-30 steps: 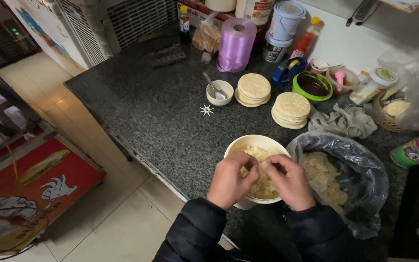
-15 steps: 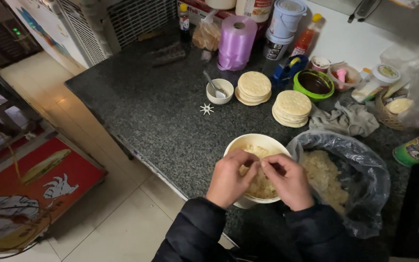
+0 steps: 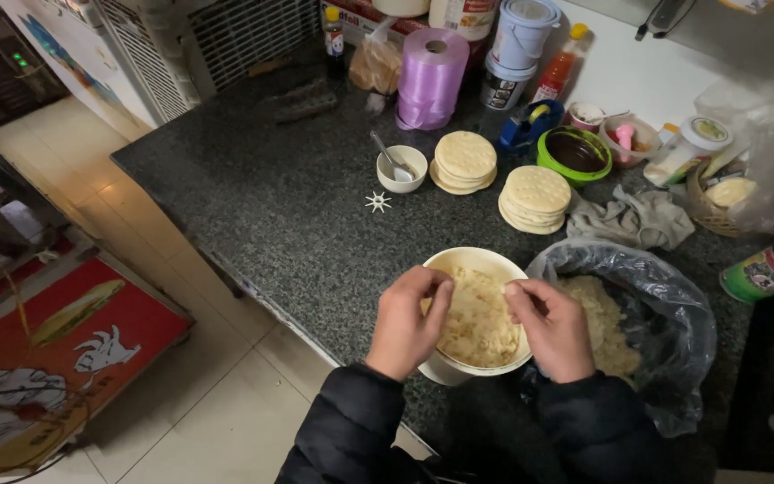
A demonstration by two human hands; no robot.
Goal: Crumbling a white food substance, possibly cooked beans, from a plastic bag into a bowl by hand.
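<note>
A cream bowl (image 3: 468, 260) of pale shredded filling (image 3: 478, 321) stands at the near edge of a dark granite counter (image 3: 262, 206). My left hand (image 3: 408, 323) and my right hand (image 3: 550, 328) are both over the bowl, fingers curled and pinching into the filling. Whether either hand grips a lump of it is hidden by the fingers. Right of the bowl lies an open plastic bag (image 3: 665, 305) with more of the same filling.
Two stacks of round flat wrappers (image 3: 464, 160) (image 3: 536, 198) lie behind the bowl. Near them are a small white bowl with a spoon (image 3: 400, 168), a green bowl of dark sauce (image 3: 574, 153), a grey cloth (image 3: 631, 218), a purple film roll (image 3: 430, 78), bottles and tubs. Tiled floor lies left.
Both hands stay over the bowl with only slight finger movement in the filling. The view has shifted a little.
</note>
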